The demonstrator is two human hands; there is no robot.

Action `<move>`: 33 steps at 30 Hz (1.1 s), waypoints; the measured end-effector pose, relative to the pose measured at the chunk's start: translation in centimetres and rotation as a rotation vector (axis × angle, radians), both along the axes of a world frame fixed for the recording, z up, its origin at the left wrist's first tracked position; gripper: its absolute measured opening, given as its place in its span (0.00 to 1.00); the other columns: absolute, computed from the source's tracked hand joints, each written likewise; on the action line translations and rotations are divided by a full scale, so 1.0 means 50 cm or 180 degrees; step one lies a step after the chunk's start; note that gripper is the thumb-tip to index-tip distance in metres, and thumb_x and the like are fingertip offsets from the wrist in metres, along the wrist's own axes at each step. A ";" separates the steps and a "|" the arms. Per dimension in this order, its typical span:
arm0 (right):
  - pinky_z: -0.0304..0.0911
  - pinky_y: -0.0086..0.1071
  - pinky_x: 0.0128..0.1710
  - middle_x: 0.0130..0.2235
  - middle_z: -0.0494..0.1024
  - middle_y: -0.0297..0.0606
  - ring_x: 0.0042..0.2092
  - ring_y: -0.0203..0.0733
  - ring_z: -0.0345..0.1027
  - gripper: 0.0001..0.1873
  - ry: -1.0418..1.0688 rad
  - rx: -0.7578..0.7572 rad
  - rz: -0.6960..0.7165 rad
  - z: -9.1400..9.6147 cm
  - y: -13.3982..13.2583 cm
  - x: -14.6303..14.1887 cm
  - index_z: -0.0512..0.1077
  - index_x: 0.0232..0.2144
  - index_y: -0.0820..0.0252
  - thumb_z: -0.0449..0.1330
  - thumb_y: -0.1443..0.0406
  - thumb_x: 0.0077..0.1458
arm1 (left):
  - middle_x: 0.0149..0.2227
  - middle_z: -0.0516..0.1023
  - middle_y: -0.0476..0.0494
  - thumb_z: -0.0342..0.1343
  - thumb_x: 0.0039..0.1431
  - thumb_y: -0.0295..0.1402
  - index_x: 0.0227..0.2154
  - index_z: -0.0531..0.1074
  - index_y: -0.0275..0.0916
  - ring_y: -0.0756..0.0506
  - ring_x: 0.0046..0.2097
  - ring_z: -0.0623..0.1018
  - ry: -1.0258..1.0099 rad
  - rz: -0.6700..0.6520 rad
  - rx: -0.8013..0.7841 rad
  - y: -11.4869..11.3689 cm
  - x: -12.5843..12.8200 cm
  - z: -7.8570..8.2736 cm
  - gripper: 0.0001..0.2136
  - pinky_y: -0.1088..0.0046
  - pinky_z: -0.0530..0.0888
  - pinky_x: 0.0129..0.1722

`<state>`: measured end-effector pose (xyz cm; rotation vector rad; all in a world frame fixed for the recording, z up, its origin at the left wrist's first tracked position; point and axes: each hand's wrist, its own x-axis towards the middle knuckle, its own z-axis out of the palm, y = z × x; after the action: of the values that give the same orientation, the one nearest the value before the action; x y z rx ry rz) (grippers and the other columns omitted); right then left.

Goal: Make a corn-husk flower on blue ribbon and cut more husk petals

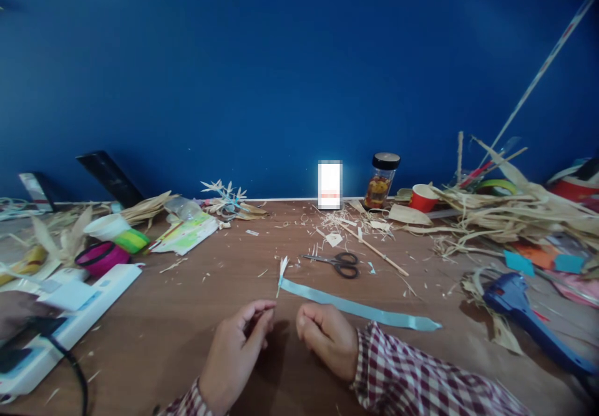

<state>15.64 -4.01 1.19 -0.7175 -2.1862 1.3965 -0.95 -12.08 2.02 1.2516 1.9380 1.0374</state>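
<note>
left hand [239, 345] pinches a thin stem [278, 289] with blue ribbon [355, 307]; right hand [328, 339] is curled, contents unclear.

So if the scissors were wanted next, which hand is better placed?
Probably the right hand: it's nearer the scissors handles, while the left hand appears to pinch the stem with the blue ribbon. The right palm is hidden.

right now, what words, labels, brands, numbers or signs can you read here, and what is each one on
No text is legible in this view.
Slanted rod: coloured marks, too blurred to read.
Bright rectangle: pixelated, unreadable.
Green-and-white packet: any print too blurred to read.
Blue glue gun: any lettering too small to read.
Light-blue ribbon: no print visible.
</note>
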 end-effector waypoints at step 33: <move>0.56 0.23 0.29 0.27 0.76 0.32 0.29 0.33 0.68 0.07 -0.0177 0.0945 0.0164 -0.028 -0.013 -0.009 0.73 0.33 0.56 0.56 0.65 0.50 | 0.28 0.78 0.45 0.48 0.51 0.38 0.28 0.75 0.41 0.45 0.32 0.75 0.1611 -0.0239 -0.0351 0.136 -0.052 -0.002 0.11 0.73 0.66 0.32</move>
<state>15.22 -4.66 -0.19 -0.6001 -2.4014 1.0522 -3.54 -5.27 1.91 1.6226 2.2568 0.6001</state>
